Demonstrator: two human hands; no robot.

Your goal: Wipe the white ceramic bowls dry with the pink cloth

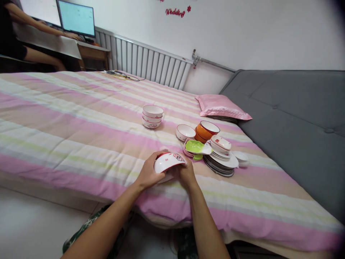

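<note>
Tilted, red-printed white bowl [165, 164] in grasp of left fingers [158, 177] and right fingers [187, 167]

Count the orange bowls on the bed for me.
2 that show, nested beyond the right hand: the upper orange bowl, and the lower orange bowl partly covered beneath it. More could be hidden in the stack.

A bowl [167, 162] at six o'clock partly hides the right hand [187, 172]; a seated person [12, 46] at ten is cropped.
</note>
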